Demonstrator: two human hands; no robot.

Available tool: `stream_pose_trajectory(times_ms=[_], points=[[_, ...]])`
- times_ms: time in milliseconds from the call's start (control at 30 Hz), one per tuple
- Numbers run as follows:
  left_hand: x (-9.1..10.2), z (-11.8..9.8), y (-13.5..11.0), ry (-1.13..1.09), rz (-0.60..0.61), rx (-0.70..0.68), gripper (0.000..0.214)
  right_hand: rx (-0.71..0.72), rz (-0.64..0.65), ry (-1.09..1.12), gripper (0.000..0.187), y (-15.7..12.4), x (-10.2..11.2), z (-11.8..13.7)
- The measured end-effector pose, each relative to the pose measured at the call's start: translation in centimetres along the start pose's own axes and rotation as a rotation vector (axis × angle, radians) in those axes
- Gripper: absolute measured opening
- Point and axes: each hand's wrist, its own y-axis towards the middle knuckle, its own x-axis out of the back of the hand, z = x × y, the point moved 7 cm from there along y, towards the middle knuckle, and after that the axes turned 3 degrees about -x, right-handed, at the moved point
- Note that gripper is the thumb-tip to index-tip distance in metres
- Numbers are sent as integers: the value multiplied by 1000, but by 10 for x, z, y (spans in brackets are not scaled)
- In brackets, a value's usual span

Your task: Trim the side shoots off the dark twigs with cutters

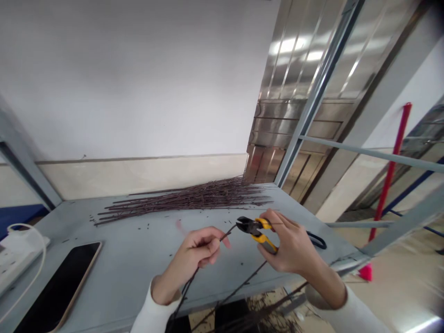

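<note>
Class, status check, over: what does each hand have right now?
Left hand gripping thin dark rod. Right hand holding yellow-handled side cutters, jaws at the rod. Smartphone off to the left of both hands.

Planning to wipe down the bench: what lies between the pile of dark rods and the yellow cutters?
The head view shows grey tabletop dotted with small dark bits.

One camera on the person's head, looking forward and down, close above the left hand (pixel 194 254) and right hand (pixel 293 247), counter (pixel 118 277) below, far wall (pixel 121 83) up top
</note>
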Motion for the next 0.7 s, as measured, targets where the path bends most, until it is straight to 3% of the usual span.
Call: stream_pose_trajectory(times_ms=[133,300,400,500,600,667,700], points=[[0,0,2,7,9,22,34,14,72,4,30,-1,-5,1],[7,-3,6,69,16,2,35,-144,301,368,27,-6,-17,3],[10,-5,7,144,10,-3,33,-378,512,788,27,-18,-33,8],[11,-8,6,222,2,-13,32,-584,803,1498,32,-36,-51,33],[8,-14,3,245,14,-41,32,-554,1143,2212,35,-45,-48,68],[5,-18,1,245,17,-57,33,-496,1248,2422,35,-45,-43,79],[5,-20,0,241,12,-63,33,-501,1237,2430,34,-44,-44,80]])
